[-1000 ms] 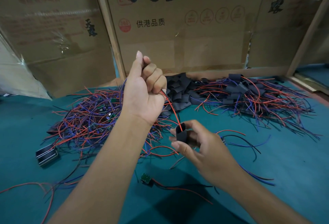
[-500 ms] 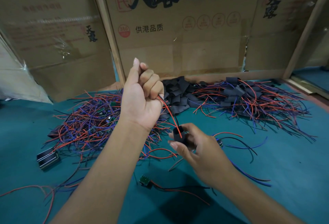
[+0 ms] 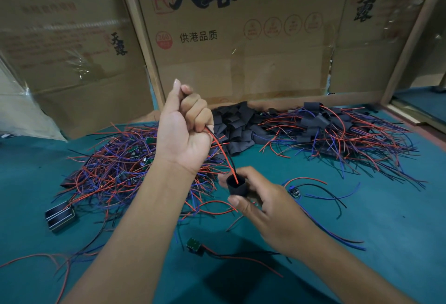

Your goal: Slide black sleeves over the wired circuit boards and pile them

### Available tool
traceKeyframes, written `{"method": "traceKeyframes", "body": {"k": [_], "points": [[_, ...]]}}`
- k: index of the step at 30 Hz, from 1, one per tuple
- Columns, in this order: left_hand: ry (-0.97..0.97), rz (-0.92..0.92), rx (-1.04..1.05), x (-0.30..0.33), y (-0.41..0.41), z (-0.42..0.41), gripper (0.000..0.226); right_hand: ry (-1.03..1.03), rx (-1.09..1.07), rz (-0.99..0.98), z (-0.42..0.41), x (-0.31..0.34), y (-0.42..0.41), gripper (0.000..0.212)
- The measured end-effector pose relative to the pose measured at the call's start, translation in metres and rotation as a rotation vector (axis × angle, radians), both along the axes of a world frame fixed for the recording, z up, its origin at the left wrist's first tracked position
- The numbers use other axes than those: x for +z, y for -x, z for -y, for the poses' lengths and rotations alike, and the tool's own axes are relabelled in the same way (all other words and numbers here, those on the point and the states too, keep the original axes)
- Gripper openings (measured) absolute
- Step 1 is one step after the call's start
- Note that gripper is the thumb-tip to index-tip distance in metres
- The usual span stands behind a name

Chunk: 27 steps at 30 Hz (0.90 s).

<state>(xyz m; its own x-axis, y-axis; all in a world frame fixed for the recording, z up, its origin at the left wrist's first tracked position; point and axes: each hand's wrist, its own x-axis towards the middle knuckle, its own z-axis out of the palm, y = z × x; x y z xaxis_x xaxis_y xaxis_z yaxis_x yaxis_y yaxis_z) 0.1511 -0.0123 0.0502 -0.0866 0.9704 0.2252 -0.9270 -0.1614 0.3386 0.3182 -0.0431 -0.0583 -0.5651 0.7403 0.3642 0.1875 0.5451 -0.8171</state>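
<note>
**Inspector:** Firstly, the surroundings, largest item down.

**Assistant:** Cardboard boxes stand along the back of the green table; taking the heap of loose black sleeves at the foot of the boxes as landmark, a pile of sleeved boards with red, blue and black leads lies just right of it; a larger tangle of unsleeved wired boards lies to its left and nearer the person.

**Inspector:** Hands?

**Assistant:** Left hand is raised in front of the heap, fingers clenched round a red and black wire pair; right hand is below it, nearer the person, thumb and fingers grasping one black sleeve with its open mouth upward; the wire pair runs from the left fist down into that mouth.

**Inspector:** Smaller items?

**Assistant:** One bare green circuit board with leads lies well forward of the heap, between the forearms; another small board lies just right of the right hand; a black block sits far left of the heap, at the tangle's near edge.
</note>
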Motion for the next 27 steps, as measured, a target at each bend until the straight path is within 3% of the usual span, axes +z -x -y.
{"method": "traceKeyframes", "body": {"k": [9, 15, 21, 27], "points": [[0.026, -0.052, 0.051, -0.005, -0.001, -0.002, 0.038, 0.033, 0.047, -0.064, 0.001, 0.002, 0.002, 0.034], [0.029, -0.348, 0.100, -0.024, -0.026, 0.016, 0.035, -0.103, -0.164, -0.068, -0.005, 0.004, -0.002, 0.031], [0.143, -0.940, 0.304, -0.069, -0.041, 0.044, 0.053, -0.262, -0.256, 0.017, -0.007, 0.010, -0.007, 0.033], [0.232, -0.933, 0.179, -0.089, -0.054, 0.051, 0.055, -0.340, -0.327, 0.122, -0.007, 0.005, -0.005, 0.037]]}}
